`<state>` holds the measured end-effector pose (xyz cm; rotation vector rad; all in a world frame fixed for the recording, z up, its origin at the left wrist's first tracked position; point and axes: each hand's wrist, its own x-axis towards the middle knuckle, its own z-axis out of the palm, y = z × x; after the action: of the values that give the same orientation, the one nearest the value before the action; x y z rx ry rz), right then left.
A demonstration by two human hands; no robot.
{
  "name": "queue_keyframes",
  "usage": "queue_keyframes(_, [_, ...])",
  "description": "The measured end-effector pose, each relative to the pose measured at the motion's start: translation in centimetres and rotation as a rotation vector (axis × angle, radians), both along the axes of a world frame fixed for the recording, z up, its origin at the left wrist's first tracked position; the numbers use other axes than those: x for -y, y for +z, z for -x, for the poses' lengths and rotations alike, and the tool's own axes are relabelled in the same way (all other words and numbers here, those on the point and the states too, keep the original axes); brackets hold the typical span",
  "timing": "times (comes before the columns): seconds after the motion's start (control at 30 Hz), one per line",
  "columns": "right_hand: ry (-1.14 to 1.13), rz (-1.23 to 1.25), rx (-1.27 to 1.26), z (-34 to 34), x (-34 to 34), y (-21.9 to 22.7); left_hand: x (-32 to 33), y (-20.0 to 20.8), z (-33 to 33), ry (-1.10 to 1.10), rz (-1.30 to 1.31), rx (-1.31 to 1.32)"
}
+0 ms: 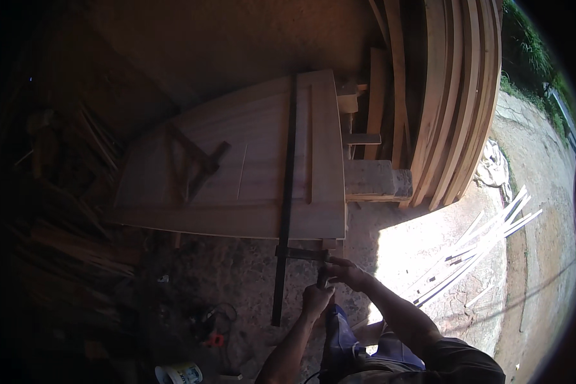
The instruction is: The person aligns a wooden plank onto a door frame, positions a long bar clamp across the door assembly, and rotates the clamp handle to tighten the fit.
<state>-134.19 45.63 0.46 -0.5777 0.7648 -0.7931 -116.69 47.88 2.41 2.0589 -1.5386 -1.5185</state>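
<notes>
A long dark bar clamp (288, 173) lies across a pale wooden door or panel (262, 147), its bar reaching past the panel's near edge. The clamp's sliding jaw (304, 254) sticks out to the right just below that edge. At the jaw's end, my left hand (317, 299) is closed around the lower part of the clamp's handle. My right hand (347, 273) is just above and to the right, its fingers closed at the handle's upper end by the jaw. Both hands partly hide the handle.
A triangular wooden piece (198, 157) rests on the panel. A wooden beam (371, 178) projects at its right. Tall planks (454, 96) lean at the upper right; thin strips (480, 249) lie in sunlight. A dark tool with an orange part (216, 339) and a white bucket (179, 372) are at lower left.
</notes>
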Motion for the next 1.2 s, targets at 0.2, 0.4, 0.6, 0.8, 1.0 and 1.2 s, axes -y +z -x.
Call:
queue_keyframes(0.2, [0.062, -0.015, 0.107, -4.8, 1.4, -1.5, 0.2, -4.9, -1.8, -0.094, 0.206, -0.463])
queue_keyframes(0.4, [0.031, -0.094, 0.131, -4.8, 1.4, -1.5, 1.3, -0.3, -1.9, 0.056, -0.499, -0.873])
queue_keyframes(0.6, [-0.139, -0.210, 0.168, -6.4, -1.9, 0.1, 2.5, 4.4, -6.4, -0.524, 0.191, 0.014])
queue_keyframes(0.8, [-0.356, -0.189, 0.559, -9.6, -3.0, -3.6, 13.7, 10.4, -1.1, -0.660, 0.775, -0.037])
queue_keyframes(1.0, [-0.327, -0.060, 0.927, -11.0, -3.1, -3.4, 21.4, 6.5, 1.2, -1.420, 0.671, 0.225])
queue_keyframes(1.2, [-0.409, -0.098, 0.621, -9.2, -3.2, -2.0, 23.0, 5.2, 3.5, -1.495, 0.468, 0.226])
